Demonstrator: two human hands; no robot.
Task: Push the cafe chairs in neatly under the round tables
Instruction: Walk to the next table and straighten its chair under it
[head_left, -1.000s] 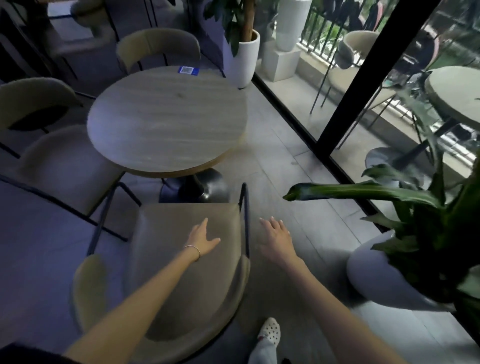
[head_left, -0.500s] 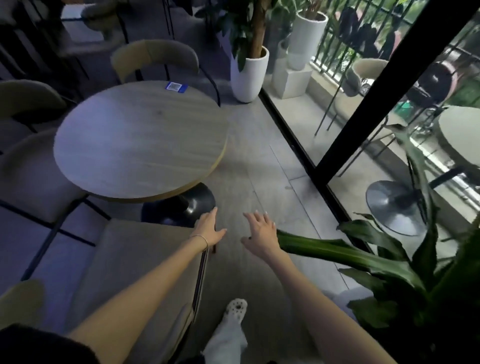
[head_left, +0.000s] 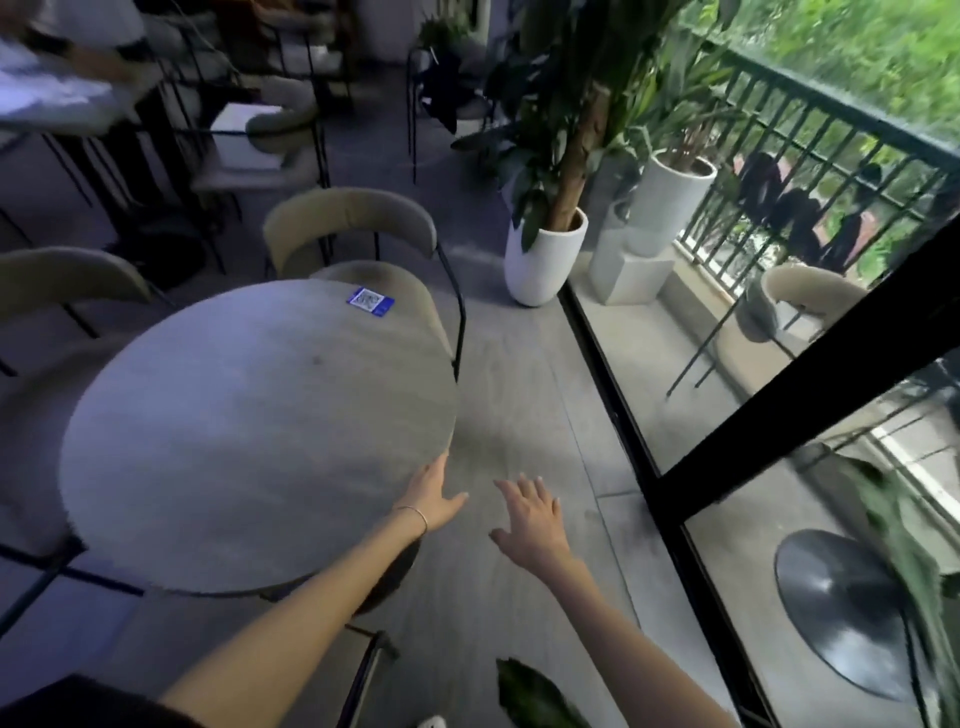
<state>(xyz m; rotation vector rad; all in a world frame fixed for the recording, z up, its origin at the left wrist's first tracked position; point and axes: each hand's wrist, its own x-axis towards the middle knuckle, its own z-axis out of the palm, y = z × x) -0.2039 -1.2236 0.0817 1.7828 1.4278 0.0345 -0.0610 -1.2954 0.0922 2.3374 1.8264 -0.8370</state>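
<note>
A round wooden table fills the left middle, with a blue sticker near its far edge. A beige cafe chair stands at the table's far side, its seat partly under the top. Another beige chair is at the left. The near chair shows only a black leg below the table. My left hand hovers open at the table's right edge. My right hand is open over the floor, holding nothing.
A white pot with a tall plant stands beyond the table. A black door frame and glass run along the right, with a balcony chair and a table base outside. A plant leaf is near my feet. Several chairs crowd the back left.
The view has moved forward and up past the near chair, which has dropped almost out of sight. Both hands have come off it and hover open beside the table's right edge.
</note>
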